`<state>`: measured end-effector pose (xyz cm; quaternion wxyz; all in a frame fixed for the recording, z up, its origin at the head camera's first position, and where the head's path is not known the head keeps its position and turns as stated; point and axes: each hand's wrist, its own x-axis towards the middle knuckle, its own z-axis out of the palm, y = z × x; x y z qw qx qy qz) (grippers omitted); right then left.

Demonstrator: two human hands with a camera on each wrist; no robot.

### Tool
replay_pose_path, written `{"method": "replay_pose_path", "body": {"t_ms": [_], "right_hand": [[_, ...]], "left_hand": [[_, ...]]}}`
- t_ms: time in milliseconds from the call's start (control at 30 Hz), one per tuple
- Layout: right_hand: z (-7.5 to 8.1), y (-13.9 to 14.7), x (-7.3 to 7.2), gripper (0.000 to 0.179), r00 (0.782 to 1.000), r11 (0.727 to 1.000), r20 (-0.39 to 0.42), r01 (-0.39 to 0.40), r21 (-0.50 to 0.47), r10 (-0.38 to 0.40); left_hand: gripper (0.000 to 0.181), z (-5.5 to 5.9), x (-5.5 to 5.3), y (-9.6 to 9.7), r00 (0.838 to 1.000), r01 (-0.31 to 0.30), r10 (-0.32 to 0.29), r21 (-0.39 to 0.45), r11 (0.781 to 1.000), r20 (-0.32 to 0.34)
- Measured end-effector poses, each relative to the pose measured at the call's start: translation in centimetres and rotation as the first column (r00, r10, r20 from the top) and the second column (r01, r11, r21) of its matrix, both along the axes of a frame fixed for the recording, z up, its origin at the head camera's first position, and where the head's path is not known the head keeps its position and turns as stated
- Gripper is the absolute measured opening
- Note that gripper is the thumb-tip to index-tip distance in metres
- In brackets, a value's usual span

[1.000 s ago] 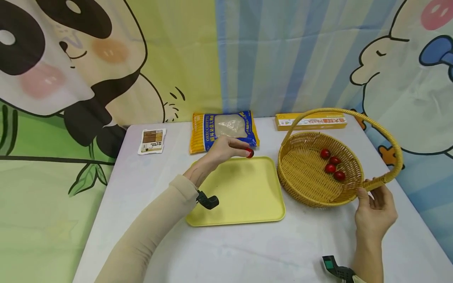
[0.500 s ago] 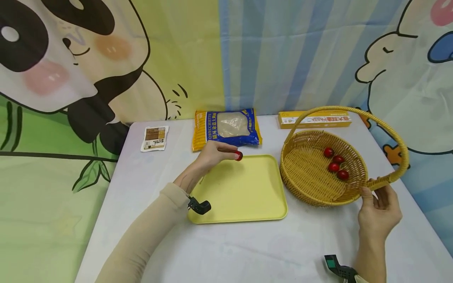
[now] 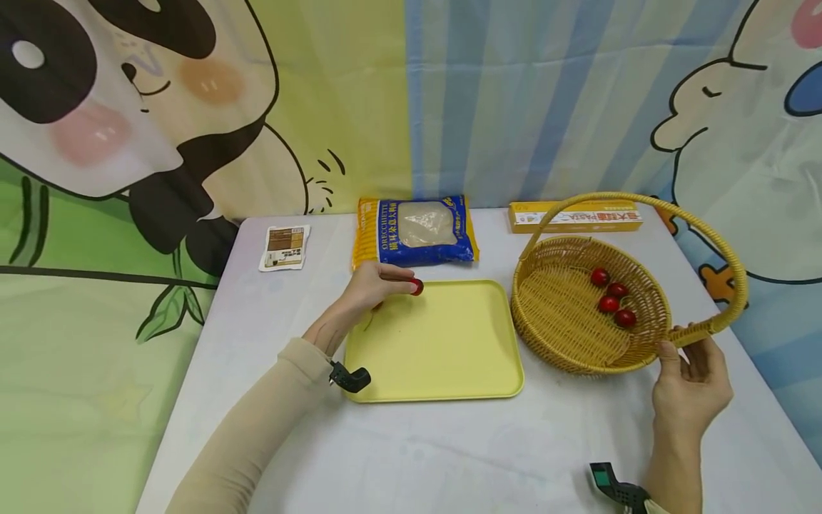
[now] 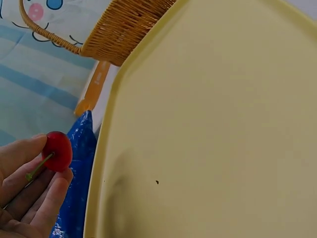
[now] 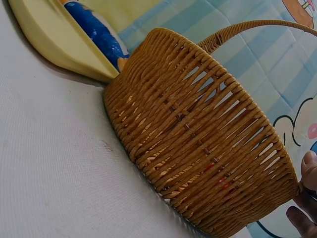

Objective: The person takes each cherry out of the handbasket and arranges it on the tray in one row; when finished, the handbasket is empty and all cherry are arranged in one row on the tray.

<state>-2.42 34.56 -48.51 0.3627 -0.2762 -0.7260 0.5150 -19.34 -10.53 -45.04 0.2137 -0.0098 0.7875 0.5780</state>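
Observation:
Between thumb and fingertips, my left hand (image 3: 372, 288) pinches a red cherry (image 4: 58, 151), its green stem showing in the left wrist view. That hand is over the far left part of a pale yellow tray (image 3: 443, 350). To the tray's right stands a woven wicker basket (image 3: 559, 321) with a tall arched handle. Several dark red cherries (image 3: 609, 304) lie in its right side. My right hand (image 3: 692, 389) grips the basket at the near right, where handle meets rim; some of its fingers are hidden behind the basket.
Behind the tray lies a blue and yellow pasta bag (image 3: 417, 232). A yellow box (image 3: 578, 217) sits behind the basket, partly covered by its handle. A small flat packet (image 3: 285, 248) is at the far left of the white table (image 3: 443, 457). A printed cloth hangs behind.
My left hand, with the cherry, has moved left along the tray's far side to its far left part. My right hand keeps its grip on the basket. The head view has shifted slightly.

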Motion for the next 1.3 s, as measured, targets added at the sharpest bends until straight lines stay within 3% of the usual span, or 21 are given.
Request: {"method": "replay_pose_path", "body": {"t_ms": [333, 700, 867, 1067, 1300], "right_hand": [[0.1, 0.0, 0.0, 0.049, 1.0, 1.0, -0.009, -0.003, 0.009, 0.003], [0.4, -0.3, 0.2, 0.047, 1.0, 1.0, 0.022, 0.007, -0.008, -0.007], [0.2, -0.1, 0.2, 0.047, 1.0, 1.0, 0.03, 0.008, -0.014, -0.008], [0.2, -0.2, 0.2, 0.047, 1.0, 1.0, 0.022, 0.004, -0.01, -0.004], [0.3, -0.1, 0.1, 0.048, 1.0, 1.0, 0.021, 0.001, -0.024, -0.001]], "left_hand": [[0.04, -0.6, 0.0, -1.3, 1.0, -0.018, 0.019, -0.075, 0.997, 0.006], [0.033, -1.3, -0.1, -1.6, 0.993, 0.016, -0.038, -0.201, 0.979, -0.11], [0.032, -1.4, -0.1, -1.6, 0.983, 0.032, -0.075, -0.242, 0.97, -0.17], [0.028, -1.6, 0.2, -1.4, 0.956, 0.064, -0.141, -0.283, 0.957, -0.259], [0.032, -1.8, 0.3, -1.6, 0.952, 0.072, -0.154, -0.297, 0.952, -0.264]]}}
